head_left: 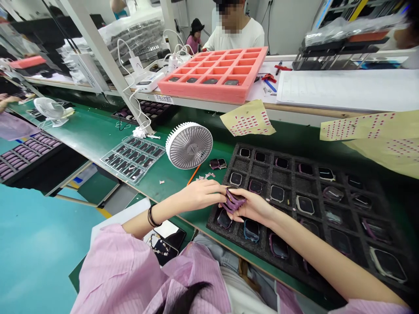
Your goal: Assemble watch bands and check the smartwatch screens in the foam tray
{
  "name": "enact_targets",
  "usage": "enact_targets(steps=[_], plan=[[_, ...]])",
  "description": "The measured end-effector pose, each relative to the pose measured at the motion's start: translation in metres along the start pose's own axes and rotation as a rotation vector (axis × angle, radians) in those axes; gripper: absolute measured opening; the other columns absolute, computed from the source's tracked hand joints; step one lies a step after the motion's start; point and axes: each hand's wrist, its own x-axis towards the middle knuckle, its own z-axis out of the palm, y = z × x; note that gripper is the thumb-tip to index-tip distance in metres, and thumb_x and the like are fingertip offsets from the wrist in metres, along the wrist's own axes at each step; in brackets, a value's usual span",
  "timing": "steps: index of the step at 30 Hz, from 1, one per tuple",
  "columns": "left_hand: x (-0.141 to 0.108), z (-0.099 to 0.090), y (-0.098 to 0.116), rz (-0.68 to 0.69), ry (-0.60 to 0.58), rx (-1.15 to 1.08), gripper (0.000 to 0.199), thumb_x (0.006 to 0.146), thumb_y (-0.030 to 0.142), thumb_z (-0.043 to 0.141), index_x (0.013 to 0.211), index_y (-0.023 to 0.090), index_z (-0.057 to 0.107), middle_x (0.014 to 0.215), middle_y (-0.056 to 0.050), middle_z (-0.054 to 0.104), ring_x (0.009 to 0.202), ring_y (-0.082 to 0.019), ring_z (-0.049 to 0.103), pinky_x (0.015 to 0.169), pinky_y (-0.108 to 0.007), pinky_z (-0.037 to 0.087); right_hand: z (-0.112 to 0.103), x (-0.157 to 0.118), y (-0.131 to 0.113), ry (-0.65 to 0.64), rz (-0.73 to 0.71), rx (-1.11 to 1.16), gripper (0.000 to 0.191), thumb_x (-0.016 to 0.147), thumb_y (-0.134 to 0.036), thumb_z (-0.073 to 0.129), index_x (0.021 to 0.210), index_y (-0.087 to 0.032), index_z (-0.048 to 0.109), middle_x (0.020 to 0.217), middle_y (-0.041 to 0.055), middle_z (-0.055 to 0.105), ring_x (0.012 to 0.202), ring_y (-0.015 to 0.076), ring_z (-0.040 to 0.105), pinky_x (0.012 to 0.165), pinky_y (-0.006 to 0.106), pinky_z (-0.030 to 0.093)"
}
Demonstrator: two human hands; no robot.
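Note:
Above the near left part of a black foam tray [284, 174], both hands meet on a purple watch case [234, 201]. My right hand [253, 204] grips it from the right, thumb on top and fingers beneath. My left hand [206, 193] has its fingers closed at the upper left edge of the case; whether a small part is pinched there cannot be seen. Dark watch bodies with silver, purple or blue frames lie in many tray pockets. Two more watch pieces [218, 164] rest on the green bench [176, 192] behind my left hand.
A white fan [189, 146] stands beyond my left hand, with small paper bits [205, 176] near its base. Left of it lies a clear tray of dark parts [134, 158]. Overhead, a shelf [203, 99] carries a pink foam tray [209, 91]; yellow sheets [248, 118] hang below. A co-worker [238, 30] sits opposite.

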Motion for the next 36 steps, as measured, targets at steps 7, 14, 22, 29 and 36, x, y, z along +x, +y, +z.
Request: enact_targets(steps=[7, 14, 22, 29, 36], plan=[[-0.013, 0.016, -0.007, -0.359, -0.098, -0.523, 0.028, 0.087, 0.044, 0.059, 0.093, 0.017, 0.054, 0.096, -0.009, 0.06, 0.085, -0.015, 0.059, 0.067, -0.025, 0.048, 0.011, 0.0, 0.015, 0.057, 0.067, -0.07, 0.029, 0.085, -0.033, 0.057, 0.11, -0.02, 0.052, 0.072, 0.0027, 0.067, 0.05, 0.0153, 0.061, 0.036, 0.02, 0.035], [-0.016, 0.042, -0.051, -0.766, -0.118, -0.494, 0.027, 0.085, 0.042, 0.063, 0.091, 0.016, 0.061, 0.093, -0.004, 0.065, 0.067, -0.011, 0.057, 0.062, -0.024, 0.044, 0.003, 0.004, 0.007, 0.133, -0.003, -0.058, 0.038, 0.089, -0.029, 0.05, 0.125, -0.02, 0.043, 0.072, 0.0039, 0.067, 0.048, 0.0164, 0.061, 0.037, 0.022, 0.037], [-0.007, 0.073, -0.065, -1.037, -0.084, -0.039, 0.017, 0.083, 0.031, 0.066, 0.093, 0.018, 0.065, 0.103, -0.007, 0.062, 0.095, -0.02, 0.062, 0.073, -0.027, 0.048, -0.008, 0.007, -0.007, 0.2, -0.031, 0.019, 0.038, 0.09, -0.026, 0.041, 0.128, -0.016, 0.041, 0.072, 0.0072, 0.068, 0.045, 0.0182, 0.06, 0.038, 0.024, 0.036], [-0.001, 0.072, -0.074, -1.065, -0.117, -0.182, 0.004, 0.079, 0.019, 0.067, 0.077, 0.016, 0.066, 0.078, -0.002, 0.065, 0.076, -0.016, 0.064, 0.069, -0.025, 0.049, -0.011, 0.009, -0.009, 0.185, -0.012, 0.051, 0.036, 0.092, -0.027, 0.037, 0.125, -0.015, 0.044, 0.073, 0.0088, 0.069, 0.046, 0.0186, 0.061, 0.039, 0.025, 0.036], [0.008, 0.038, -0.028, -0.58, 0.305, -0.281, 0.009, 0.088, 0.023, 0.06, 0.09, 0.016, 0.065, 0.092, -0.007, 0.067, 0.087, -0.015, 0.061, 0.069, -0.024, 0.051, -0.017, 0.007, -0.013, 0.047, 0.005, 0.111, 0.03, 0.092, -0.031, 0.037, 0.105, -0.014, 0.057, 0.078, 0.0115, 0.07, 0.049, 0.0183, 0.06, 0.041, 0.025, 0.036]])
